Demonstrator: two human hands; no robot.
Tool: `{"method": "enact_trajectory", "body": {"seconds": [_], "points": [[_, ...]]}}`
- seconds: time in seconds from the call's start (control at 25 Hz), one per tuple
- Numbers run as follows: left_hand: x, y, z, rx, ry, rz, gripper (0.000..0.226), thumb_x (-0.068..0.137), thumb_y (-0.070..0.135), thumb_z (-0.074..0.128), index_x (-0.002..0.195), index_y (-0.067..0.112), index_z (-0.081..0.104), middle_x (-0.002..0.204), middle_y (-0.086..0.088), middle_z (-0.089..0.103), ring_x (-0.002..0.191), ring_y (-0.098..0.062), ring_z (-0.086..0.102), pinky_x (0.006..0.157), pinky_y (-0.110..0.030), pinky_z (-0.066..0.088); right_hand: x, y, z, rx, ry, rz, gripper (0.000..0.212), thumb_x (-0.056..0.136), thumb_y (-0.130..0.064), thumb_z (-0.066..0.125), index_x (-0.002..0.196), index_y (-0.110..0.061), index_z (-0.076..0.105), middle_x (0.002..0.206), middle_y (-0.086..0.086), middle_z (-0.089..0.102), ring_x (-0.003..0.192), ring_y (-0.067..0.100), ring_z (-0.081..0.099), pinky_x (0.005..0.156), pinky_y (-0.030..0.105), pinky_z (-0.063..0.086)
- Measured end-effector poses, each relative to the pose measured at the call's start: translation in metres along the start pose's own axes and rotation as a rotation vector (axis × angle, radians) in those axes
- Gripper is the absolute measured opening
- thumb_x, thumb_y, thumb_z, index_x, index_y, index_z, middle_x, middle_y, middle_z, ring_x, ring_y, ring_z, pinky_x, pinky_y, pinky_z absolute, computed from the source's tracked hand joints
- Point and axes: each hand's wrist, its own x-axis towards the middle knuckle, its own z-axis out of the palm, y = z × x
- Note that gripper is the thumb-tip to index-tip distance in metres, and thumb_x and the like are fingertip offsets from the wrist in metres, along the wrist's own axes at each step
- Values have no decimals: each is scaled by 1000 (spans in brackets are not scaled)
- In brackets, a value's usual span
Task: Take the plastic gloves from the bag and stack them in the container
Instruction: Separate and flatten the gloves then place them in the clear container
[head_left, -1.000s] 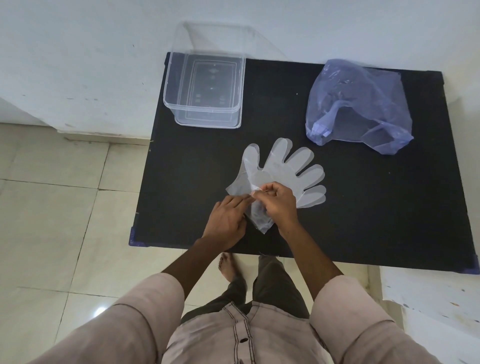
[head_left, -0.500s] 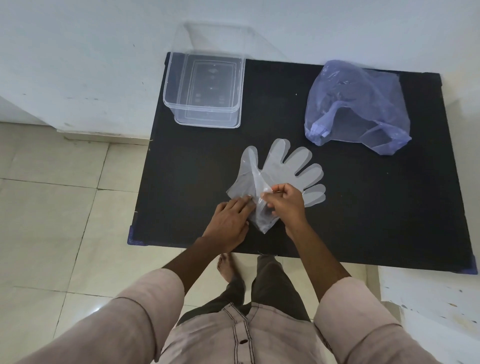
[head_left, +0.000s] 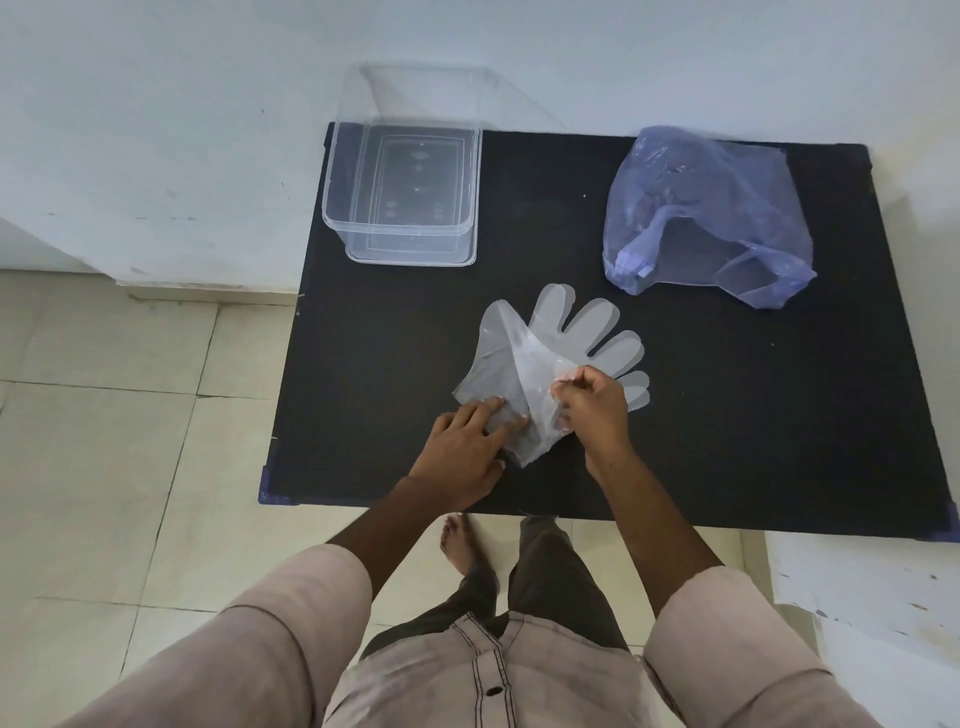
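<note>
While hands work gloves (head_left: 566, 343), the container (head_left: 402, 195) sits empty.

Bare table (head_left: 519, 208) between container (head_left: 402, 197) and bag (head_left: 711, 218).

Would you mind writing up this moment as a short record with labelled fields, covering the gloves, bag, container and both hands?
surface: black table
gloves: clear plastic gloves spread on the table, near the front edge
left hand: left hand pressing flat on the cuff end
right hand: right hand pinching a top layer, lifting it
container: clear container, far left, no gloves inside
bag: bluish plastic bag, far right, contents unclear
</note>
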Motion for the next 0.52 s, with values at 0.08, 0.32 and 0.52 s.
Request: {"method": "enact_trajectory", "body": {"seconds": [0.08,0.32,0.52], "points": [[0,3,0,31,6,-2,57,97,46,41,150,40,21,163,-2,12,149,-29,13,118,-47,15,1,-9,-8,-106,39,-93,5,87,-10,60,83,-10,61,83,1,63,84,25,62,76,37,56],[2,11,-13,37,-18,-19,57,94,41,49,148,34,31,159,-7,18,146,-32,19,115,-53,25,11,-44,-36,-418,64,-354,14,91,-7,59,100,-6,70,100,8,70,86,15,62,76,15,43],[7,18,-35,48,-108,-11,61,90,36,59,146,29,35,153,-10,25,140,-35,29,110,-57,34,19,-88,-54,-540,95,-516,17,94,-12,57,101,-4,70,105,13,73,96,24,67,81,19,41]]}}
